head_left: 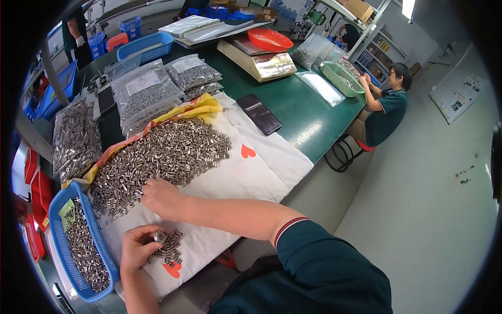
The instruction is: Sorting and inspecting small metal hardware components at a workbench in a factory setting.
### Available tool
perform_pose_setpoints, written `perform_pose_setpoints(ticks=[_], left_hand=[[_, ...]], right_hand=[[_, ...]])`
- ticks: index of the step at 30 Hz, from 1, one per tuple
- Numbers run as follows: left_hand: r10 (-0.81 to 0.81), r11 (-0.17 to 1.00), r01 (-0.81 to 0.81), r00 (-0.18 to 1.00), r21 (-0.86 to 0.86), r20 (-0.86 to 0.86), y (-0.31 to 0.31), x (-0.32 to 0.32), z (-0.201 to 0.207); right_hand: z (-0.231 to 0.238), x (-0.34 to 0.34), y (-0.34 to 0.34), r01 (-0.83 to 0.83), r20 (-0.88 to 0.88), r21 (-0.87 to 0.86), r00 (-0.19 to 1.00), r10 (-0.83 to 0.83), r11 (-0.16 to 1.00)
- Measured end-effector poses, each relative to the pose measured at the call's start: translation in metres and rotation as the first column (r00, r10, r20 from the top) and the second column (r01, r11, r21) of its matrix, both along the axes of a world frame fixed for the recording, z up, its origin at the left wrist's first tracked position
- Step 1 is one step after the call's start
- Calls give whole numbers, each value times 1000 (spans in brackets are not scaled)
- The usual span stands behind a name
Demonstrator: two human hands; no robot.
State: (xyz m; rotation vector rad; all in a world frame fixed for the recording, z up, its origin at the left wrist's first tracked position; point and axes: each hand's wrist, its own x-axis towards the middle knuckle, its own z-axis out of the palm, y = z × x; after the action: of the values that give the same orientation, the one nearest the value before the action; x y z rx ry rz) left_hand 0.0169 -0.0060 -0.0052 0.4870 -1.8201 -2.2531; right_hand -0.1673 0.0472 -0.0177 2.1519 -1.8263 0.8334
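A large heap of small silvery metal cylinders (162,149) lies on a white cloth (261,175) with red hearts. My right hand (163,198) reaches across to the heap's near edge. Its fingers are bent together against the pieces, and what they pinch is hidden. Closer to me, my left hand (137,247) grips a round metal piece (159,237) with a hole in its end, between thumb and fingers. Beside that hand is a small pile of the same cylinders (171,248). A blue basket (109,251) at the left holds many more, with a green slip.
Bags of metal parts (149,91) stand behind the heap. A dark phone (259,114) rests on the green table (308,131). Farther back are a scale (261,65) with a red tray (270,39) and a green basket (334,78), where a seated person (389,112) works.
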Motion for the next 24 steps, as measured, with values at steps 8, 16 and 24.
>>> perform_pose_setpoints(ticks=[8,16,24], left_hand=[[28,999,-28,999,-21,25,-2,-3,0],[152,988,-151,988,39,-34,-8,-3,-9],[354,935,-354,935,33,1,-12,-3,-14]], right_hand=[[12,-4,-3,-25,-95,44,995,29,999],[35,-11,17,-183,829,162,558,-33,970],[28,-6,22,-352,760,100,630,157,931]])
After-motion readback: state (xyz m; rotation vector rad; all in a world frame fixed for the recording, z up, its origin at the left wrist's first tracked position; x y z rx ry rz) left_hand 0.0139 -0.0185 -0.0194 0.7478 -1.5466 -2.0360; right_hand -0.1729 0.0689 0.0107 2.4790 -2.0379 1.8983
